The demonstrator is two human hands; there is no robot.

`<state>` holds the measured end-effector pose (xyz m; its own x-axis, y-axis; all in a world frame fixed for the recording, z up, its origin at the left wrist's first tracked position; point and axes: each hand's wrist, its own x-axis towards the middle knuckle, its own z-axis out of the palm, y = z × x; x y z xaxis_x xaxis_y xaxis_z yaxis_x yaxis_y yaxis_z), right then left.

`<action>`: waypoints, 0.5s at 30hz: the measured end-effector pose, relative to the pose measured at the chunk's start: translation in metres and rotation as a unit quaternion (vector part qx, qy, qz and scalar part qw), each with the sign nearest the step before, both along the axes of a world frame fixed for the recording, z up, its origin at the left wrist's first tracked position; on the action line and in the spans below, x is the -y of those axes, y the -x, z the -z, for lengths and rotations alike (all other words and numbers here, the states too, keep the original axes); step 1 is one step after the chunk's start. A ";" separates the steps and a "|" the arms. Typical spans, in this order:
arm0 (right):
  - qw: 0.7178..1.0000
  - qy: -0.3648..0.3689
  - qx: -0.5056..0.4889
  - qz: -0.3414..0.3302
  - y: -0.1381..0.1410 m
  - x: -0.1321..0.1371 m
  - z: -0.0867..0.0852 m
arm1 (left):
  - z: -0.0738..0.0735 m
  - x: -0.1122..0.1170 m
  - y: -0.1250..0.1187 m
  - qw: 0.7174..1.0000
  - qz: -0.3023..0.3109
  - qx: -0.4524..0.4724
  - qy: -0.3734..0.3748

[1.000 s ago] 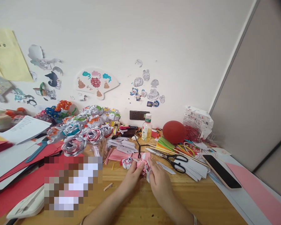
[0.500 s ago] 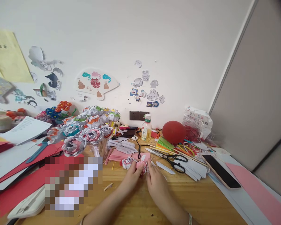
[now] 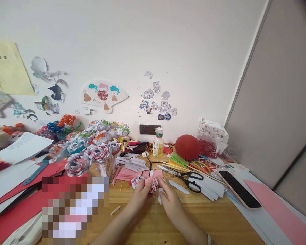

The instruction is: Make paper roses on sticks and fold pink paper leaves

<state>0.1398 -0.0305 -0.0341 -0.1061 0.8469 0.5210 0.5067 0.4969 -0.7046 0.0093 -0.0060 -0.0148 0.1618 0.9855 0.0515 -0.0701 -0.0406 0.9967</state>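
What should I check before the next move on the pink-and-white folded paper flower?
1. Grip: left hand and right hand both pinch the pink-and-white folded paper flower: ok.
2. Flower lifted or resting on the wooden table: cannot tell.
3. Black-handled scissors lie apart from the right hand: ok.
4. Black smartphone lies flat, away from both hands: ok.
5. Inner folds, hidden in the grip: cannot tell.

Around the left hand and right hand bare table lay open toward the person, while scissors and a phone crowded the right, paper flowers and red sheets the left.
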 end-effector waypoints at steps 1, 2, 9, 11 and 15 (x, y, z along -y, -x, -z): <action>1.000 -0.011 0.000 -0.004 0.000 0.000 0.000 | 0.001 0.000 -0.001 1.000 0.003 0.019 0.005; 0.999 -0.029 0.008 -0.011 0.000 0.001 0.000 | 0.003 0.000 -0.002 0.999 0.005 0.045 0.011; 0.995 -0.068 0.065 -0.017 -0.006 0.001 -0.011 | 0.006 0.002 -0.005 0.982 0.028 0.181 0.053; 0.997 -0.063 0.053 -0.010 -0.008 0.000 -0.013 | 0.003 0.002 -0.005 0.967 0.051 0.233 0.090; 0.994 -0.091 0.034 -0.045 0.000 0.000 0.002 | 0.001 0.004 -0.006 0.945 0.067 0.293 0.129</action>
<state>0.1399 -0.0300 -0.0360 -0.2174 0.7249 0.6537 0.4977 0.6584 -0.5646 0.0150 -0.0101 -0.0160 0.3051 0.9499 -0.0683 -0.5999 0.2474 0.7609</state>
